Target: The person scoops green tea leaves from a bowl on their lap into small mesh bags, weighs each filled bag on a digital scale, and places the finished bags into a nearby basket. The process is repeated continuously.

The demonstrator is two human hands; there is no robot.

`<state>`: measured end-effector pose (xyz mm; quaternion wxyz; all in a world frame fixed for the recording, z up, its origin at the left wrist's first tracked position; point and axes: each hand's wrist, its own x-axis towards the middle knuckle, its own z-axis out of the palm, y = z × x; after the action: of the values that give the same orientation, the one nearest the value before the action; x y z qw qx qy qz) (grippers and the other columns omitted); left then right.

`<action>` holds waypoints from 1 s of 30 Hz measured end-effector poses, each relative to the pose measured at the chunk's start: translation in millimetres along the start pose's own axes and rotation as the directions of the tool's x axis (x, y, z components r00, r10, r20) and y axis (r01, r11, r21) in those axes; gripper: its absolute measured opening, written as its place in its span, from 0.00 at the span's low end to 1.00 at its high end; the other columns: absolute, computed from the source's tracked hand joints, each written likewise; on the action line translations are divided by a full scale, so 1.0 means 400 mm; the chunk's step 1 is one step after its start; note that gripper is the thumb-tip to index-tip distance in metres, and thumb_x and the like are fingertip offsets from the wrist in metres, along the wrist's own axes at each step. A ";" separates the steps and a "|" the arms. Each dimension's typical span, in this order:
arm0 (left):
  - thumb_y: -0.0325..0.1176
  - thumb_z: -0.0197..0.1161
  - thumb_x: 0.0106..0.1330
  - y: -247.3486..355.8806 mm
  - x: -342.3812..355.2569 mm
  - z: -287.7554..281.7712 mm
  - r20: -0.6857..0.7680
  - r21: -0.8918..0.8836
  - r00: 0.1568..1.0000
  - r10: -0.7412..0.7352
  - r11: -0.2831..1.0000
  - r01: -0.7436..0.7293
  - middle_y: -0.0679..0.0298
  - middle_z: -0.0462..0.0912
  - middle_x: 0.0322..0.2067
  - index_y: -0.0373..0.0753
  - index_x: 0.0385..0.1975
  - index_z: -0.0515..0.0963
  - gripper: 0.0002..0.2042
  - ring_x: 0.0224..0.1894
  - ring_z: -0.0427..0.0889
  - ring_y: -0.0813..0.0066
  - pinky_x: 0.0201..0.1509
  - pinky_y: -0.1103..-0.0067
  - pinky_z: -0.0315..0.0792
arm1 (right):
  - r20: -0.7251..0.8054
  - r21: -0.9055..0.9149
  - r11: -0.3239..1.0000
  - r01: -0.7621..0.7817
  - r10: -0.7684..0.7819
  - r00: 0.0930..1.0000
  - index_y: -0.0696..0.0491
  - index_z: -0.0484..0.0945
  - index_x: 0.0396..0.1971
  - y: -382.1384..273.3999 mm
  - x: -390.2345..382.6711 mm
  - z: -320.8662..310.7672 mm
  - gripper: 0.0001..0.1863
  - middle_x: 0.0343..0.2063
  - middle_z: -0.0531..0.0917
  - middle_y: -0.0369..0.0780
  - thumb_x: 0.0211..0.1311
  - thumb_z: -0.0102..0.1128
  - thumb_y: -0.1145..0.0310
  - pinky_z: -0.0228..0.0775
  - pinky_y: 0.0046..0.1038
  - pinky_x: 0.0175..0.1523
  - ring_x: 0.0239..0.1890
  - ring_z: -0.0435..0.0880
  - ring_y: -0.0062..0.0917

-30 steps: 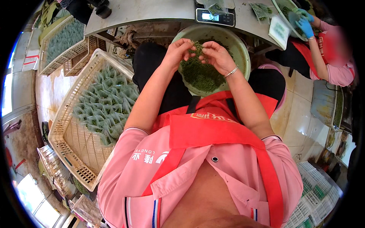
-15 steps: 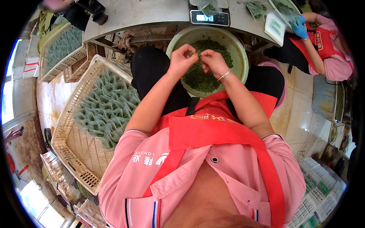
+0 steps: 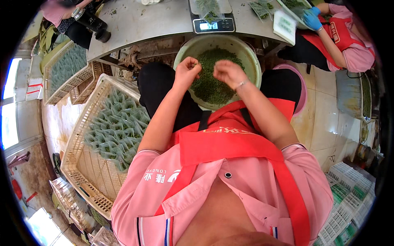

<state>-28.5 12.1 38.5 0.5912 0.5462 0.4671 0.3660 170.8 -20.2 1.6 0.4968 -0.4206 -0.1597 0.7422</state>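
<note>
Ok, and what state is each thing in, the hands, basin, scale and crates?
Left hand: fingers curled, contents unclear
Right hand: fingers loosely curled, blurred, apart from the left
Pale green basin: partly filled with loose greens
Digital scale: display lit, clear bag of greens on top
Near plastic crate: partly filled with clear bags
Far plastic crate: holding many bags

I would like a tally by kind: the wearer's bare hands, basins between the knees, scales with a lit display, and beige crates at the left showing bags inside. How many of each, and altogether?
Bare hands: 2 (left hand, right hand)
Green basin: 1
Scale: 1
Beige crates: 2 (near crate, far crate)
Total: 6
</note>
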 end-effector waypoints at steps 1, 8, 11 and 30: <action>0.29 0.59 0.58 -0.002 0.004 0.001 0.003 -0.007 1.000 -0.008 1.000 0.008 0.71 0.73 0.20 0.36 0.29 0.72 0.05 0.17 0.71 0.86 0.21 0.85 0.65 | 0.061 0.110 0.989 0.103 -0.110 0.992 0.59 0.72 0.36 -0.045 0.032 0.028 0.06 0.32 0.79 0.44 0.58 0.54 0.77 0.77 0.33 0.43 0.33 0.80 0.32; 0.30 0.59 0.57 -0.015 -0.011 -0.001 0.062 0.073 0.998 -0.027 0.997 0.022 0.69 0.74 0.21 0.35 0.30 0.73 0.06 0.18 0.74 0.83 0.23 0.84 0.67 | -0.052 0.162 0.914 0.371 -0.367 0.929 0.65 0.68 0.45 -0.185 0.065 0.149 0.14 0.41 0.79 0.50 0.58 0.51 0.80 0.77 0.35 0.48 0.41 0.81 0.37; 0.29 0.60 0.57 -0.027 -0.010 -0.006 0.060 0.132 0.997 -0.043 0.991 0.035 0.69 0.75 0.20 0.34 0.30 0.73 0.06 0.19 0.74 0.84 0.23 0.84 0.68 | -0.073 0.038 0.978 0.205 -0.202 0.977 0.59 0.72 0.45 -0.108 0.037 0.097 0.13 0.35 0.81 0.44 0.60 0.52 0.74 0.77 0.28 0.40 0.35 0.82 0.27; 0.30 0.59 0.60 -0.022 -0.012 0.010 0.168 0.236 0.983 -0.074 0.971 0.032 0.69 0.74 0.22 0.34 0.31 0.72 0.07 0.20 0.74 0.83 0.25 0.82 0.70 | 0.297 -0.868 0.023 0.497 -0.776 0.556 0.56 0.74 0.48 -0.112 0.131 0.165 0.17 0.54 0.70 0.41 0.57 0.50 0.73 0.73 0.26 0.40 0.33 0.83 0.29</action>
<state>-26.8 5.1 30.4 0.5716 0.6290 0.4673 0.2433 138.0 57.7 45.7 0.4823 -0.5854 -0.6326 0.1568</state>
